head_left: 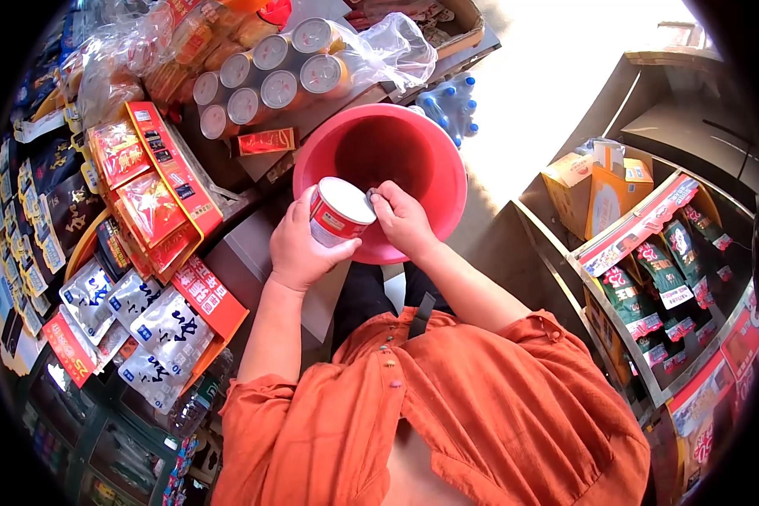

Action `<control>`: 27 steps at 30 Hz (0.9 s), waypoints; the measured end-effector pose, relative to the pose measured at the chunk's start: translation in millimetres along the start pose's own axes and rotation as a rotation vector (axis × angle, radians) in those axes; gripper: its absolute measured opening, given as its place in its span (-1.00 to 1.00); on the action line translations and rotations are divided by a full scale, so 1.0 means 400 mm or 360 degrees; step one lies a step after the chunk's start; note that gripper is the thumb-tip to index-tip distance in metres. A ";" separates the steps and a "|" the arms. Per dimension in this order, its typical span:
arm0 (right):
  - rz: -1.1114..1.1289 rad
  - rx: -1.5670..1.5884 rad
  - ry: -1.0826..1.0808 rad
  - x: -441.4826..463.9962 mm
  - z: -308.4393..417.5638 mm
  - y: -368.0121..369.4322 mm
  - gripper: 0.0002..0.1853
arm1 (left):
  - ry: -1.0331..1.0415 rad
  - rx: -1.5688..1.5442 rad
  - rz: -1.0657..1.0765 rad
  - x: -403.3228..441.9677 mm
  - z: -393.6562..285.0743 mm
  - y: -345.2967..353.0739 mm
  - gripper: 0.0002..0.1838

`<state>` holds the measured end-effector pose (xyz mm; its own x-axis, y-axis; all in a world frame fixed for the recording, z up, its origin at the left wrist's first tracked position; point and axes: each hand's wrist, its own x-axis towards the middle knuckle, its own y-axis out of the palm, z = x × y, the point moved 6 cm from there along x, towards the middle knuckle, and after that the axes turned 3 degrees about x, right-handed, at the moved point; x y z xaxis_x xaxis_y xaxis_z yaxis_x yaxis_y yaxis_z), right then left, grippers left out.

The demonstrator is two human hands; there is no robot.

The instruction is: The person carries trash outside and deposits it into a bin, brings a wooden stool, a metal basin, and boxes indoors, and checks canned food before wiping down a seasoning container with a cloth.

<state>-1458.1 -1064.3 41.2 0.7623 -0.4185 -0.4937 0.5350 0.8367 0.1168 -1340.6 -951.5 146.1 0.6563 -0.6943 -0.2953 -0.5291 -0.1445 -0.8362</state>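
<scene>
My left hand point(305, 240) is wrapped round a red-and-white paper tub point(337, 221) with a white top, and holds it tilted. My right hand point(402, 221) is closed beside the rim of the tub. A small greyish bit shows at its fingertips, too little to tell what it is. Both hands are over the near side of a pink bucket point(454, 181), whose inside looks dark and reddish. What lies at its bottom I cannot make out.
Left of the bucket stand several shrink-wrapped cans point(280, 88) and a red display box of packets point(148, 202). Silver pouches point(173, 333) hang lower left. Bottles with blue caps point(451, 105) stand behind the bucket. On the right, a shelf rack holds green packets point(659, 263) and a carton point(594, 190).
</scene>
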 end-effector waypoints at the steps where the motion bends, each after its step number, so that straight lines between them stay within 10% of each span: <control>1: 0.0002 -0.0101 -0.0154 -0.013 0.039 0.000 -0.87 | -0.0079 -0.0033 0.0027 0.002 0.011 0.001 0.02; 16: 0.0318 -0.1227 -0.0580 0.041 0.178 -0.065 -0.80 | 0.0106 -0.0419 0.0084 -0.082 -0.067 -0.049 0.05; 20: 0.0659 -0.0274 -0.0726 -0.097 0.334 -0.036 -0.70 | 0.0140 -0.0586 0.0019 -0.101 -0.079 -0.088 0.05; 27: 0.0704 -0.0542 -0.0884 -0.212 0.448 0.035 -0.52 | 0.0287 -0.0621 -0.0034 -0.141 -0.129 -0.151 0.01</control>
<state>-1449.8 -1080.3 239.0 0.9969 -0.0612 0.0502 0.0665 0.9914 -0.1130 -1373.4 -940.0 237.0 0.5830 -0.7955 -0.1651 -0.7028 -0.3919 -0.5937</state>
